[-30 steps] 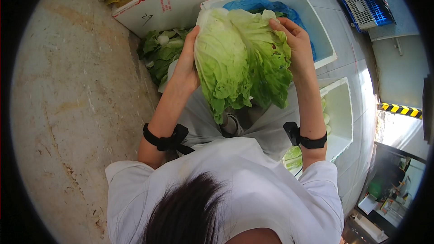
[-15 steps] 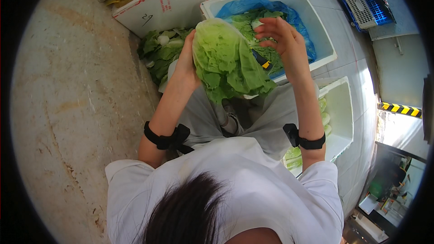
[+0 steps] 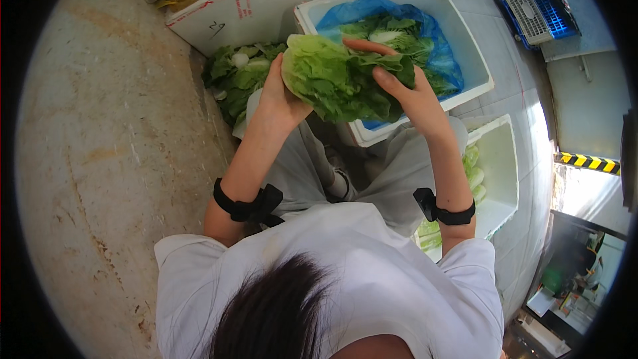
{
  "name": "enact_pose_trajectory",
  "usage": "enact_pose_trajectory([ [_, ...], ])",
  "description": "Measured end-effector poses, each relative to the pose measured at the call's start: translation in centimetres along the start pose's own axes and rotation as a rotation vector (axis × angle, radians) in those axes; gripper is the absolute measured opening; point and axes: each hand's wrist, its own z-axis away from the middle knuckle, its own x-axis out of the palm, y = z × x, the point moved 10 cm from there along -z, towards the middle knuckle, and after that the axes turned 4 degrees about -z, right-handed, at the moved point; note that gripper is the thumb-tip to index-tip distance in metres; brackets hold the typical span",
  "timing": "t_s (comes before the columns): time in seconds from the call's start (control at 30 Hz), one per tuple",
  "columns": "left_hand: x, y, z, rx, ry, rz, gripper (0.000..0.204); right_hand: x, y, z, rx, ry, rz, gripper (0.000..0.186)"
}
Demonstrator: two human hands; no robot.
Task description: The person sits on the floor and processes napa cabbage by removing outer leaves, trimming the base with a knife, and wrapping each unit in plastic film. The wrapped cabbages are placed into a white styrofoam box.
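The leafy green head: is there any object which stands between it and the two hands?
Nothing visible does. The left hand holds the leafy green head on its left side, and the right hand is at its right-hand leaves, with no object between.

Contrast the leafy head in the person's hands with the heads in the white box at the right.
The leafy head is up between the left hand and right hand; the heads lie in the white box. The leafy head spreads loose, ruffled leaves, some dark green; the heads look paler and smoother. Both are green vegetables.
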Motion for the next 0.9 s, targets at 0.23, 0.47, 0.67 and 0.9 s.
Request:
enact_pose_trajectory([
  [0.23,0.7,0.6,1.5,0.040,-0.006,-0.100,0.056,-2.4,0.5,0.2,-0.104,-0.064,-0.312,0.087],
  [0.47,3.5,2.4,2.8,0.409,-0.051,-0.501,0.064,-1.5,1.9,-0.9,-0.063,0.148,-0.064,0.062],
  [0.67,4.9,2.0,3.7,0.499,-0.066,-0.644,0.069,0.6,1.8,-0.9,-0.061,0.184,-0.030,0.101],
  [0.9,7.0,4.0,4.5,0.613,0.005,-1.042,0.074,1.1,1.6,0.5,-0.229,0.264,0.308,0.115],
])
